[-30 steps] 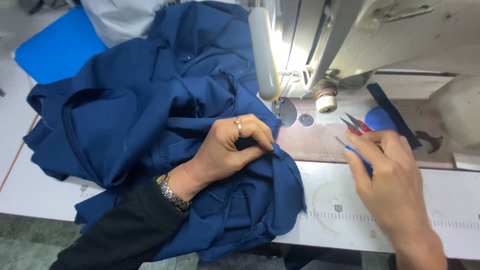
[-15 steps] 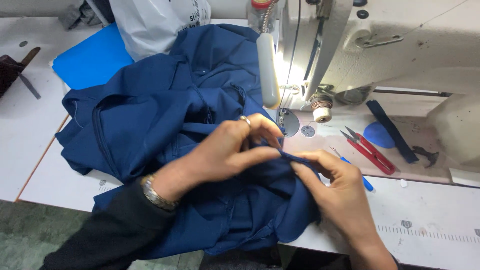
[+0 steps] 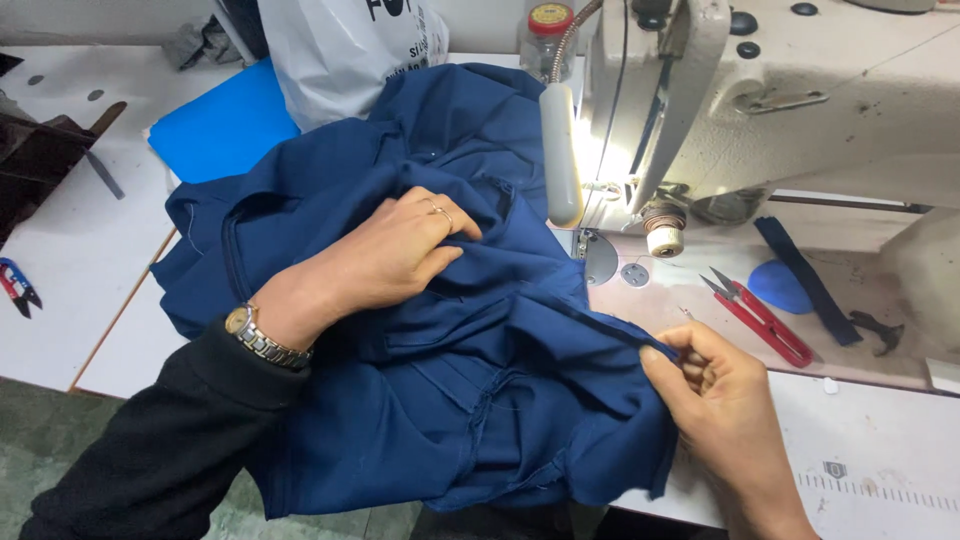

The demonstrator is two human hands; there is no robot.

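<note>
Nearest, right hand (image 3: pixel 725 405) pinching an edge of the blue cloth (image 3: pixel 470 400) between thumb and fingers, at the table's (image 3: pixel 880 450) front. Left hand (image 3: pixel 395 250), ringed, with a watch (image 3: pixel 255 335) at the wrist, lying palm down with fingers loosely curled on the bunched cloth, pressing it flat. Cloth heaped across the table left of the needle. Beyond the right hand, red snips (image 3: pixel 760 315). Farther back, sewing machine (image 3: pixel 780 100) with lamp (image 3: pixel 560 155) lit; behind the cloth, white bag (image 3: pixel 340 50).
</note>
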